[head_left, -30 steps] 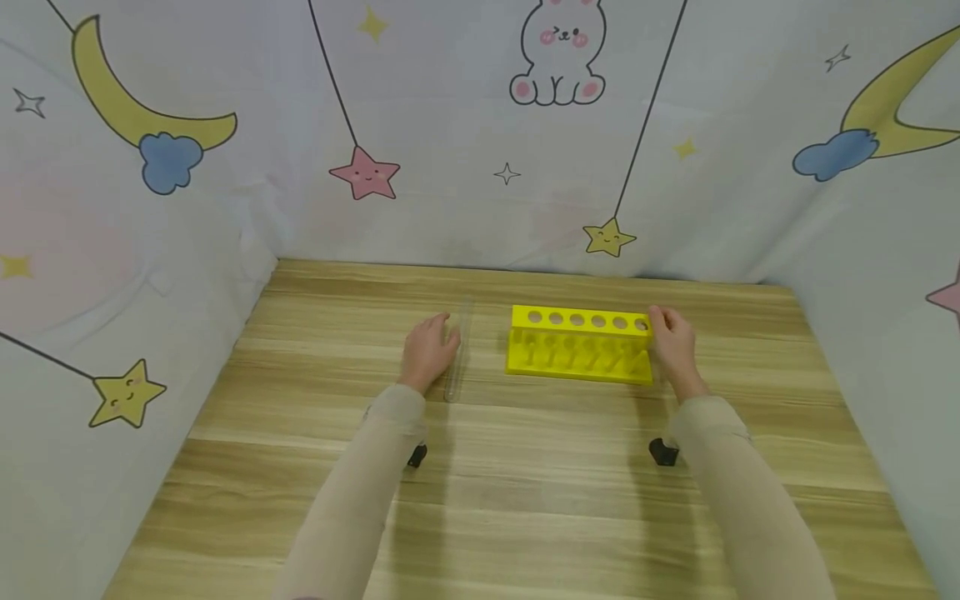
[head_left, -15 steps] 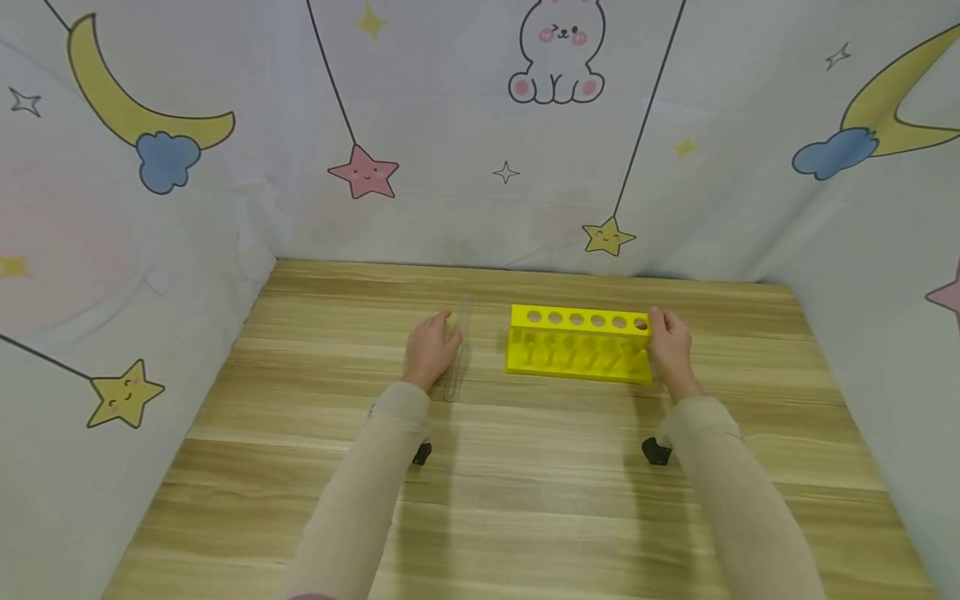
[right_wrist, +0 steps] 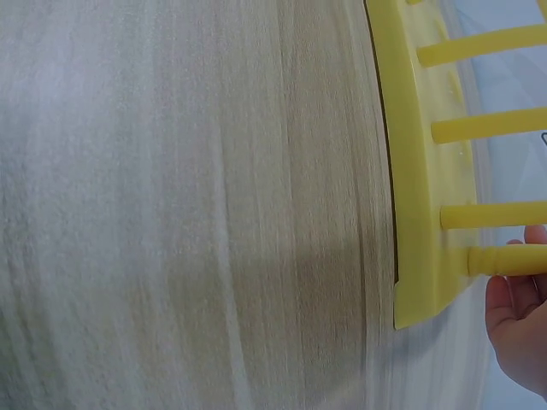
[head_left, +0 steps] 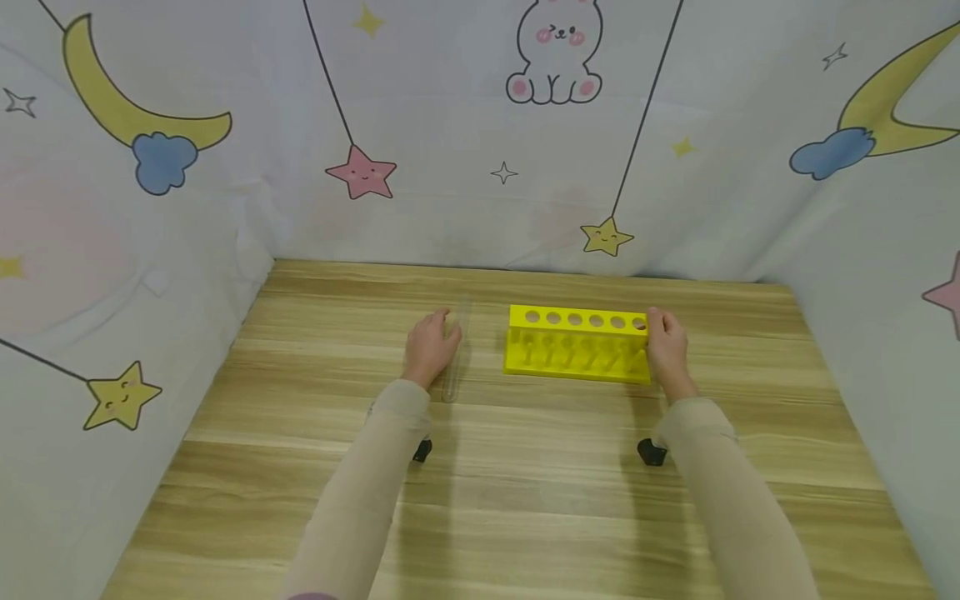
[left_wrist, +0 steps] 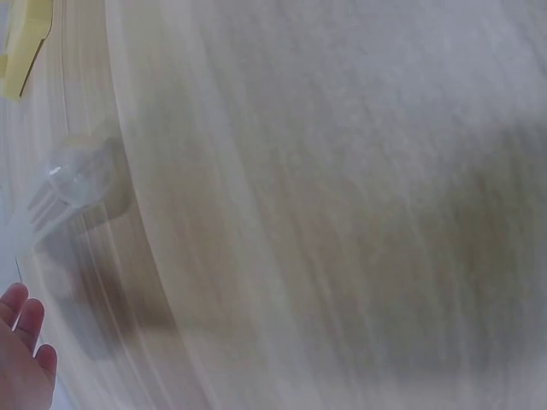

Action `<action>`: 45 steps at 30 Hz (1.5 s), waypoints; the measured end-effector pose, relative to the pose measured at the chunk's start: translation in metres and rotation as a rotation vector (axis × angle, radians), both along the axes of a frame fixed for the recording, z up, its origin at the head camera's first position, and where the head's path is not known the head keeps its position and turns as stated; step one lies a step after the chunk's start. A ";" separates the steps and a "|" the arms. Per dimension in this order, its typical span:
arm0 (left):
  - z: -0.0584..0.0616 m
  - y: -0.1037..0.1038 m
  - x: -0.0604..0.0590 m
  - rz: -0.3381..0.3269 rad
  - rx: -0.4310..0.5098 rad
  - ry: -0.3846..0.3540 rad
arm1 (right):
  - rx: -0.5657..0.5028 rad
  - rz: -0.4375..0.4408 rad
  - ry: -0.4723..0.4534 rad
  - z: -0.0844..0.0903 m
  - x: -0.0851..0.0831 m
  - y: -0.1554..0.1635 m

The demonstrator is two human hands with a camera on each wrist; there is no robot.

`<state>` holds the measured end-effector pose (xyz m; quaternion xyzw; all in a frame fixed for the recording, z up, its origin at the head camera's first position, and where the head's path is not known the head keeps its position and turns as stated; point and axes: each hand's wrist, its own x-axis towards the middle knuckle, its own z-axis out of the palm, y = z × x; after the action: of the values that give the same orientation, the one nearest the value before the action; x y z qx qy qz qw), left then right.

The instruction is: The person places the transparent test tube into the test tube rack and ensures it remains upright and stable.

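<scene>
A yellow test tube rack [head_left: 577,372] stands upright on the table, with a row of round holes along its top. My right hand [head_left: 667,348] grips its right end; in the right wrist view the fingers [right_wrist: 501,303] curl by the end post. Left of the rack lies a clear glass test tube [head_left: 451,385], its rounded end toward me. My left hand [head_left: 430,346] is beside this tube, fingers loosely bent and holding nothing. The left wrist view shows the tube's rounded end [left_wrist: 81,178] large, with fingertips [left_wrist: 31,314] apart from it.
The wood-grain table [head_left: 510,483] reaches back to a white cloth [head_left: 442,225] printed with stars, moons and a rabbit. More cloth hangs at both sides. A small black piece [head_left: 651,452] shows at the right wrist, another [head_left: 422,451] at the left.
My right wrist and forearm have shifted slightly left while the hand stays on the rack's end. The left hand keeps its place by the test tube. The rack and tube stay put.
</scene>
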<state>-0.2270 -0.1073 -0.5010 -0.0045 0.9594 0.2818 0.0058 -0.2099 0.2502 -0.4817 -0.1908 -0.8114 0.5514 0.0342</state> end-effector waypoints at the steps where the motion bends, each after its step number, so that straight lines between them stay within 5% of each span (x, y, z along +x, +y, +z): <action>1: 0.000 0.000 0.000 0.001 0.001 -0.001 | -0.001 -0.003 0.005 -0.001 0.000 0.000; 45: -0.001 0.010 -0.013 0.009 0.036 -0.087 | 0.006 -0.011 -0.016 -0.003 -0.002 -0.001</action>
<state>-0.2397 -0.0974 -0.5021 -0.0209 0.9531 0.2985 0.0462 -0.2121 0.2490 -0.4843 -0.1998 -0.8121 0.5474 0.0312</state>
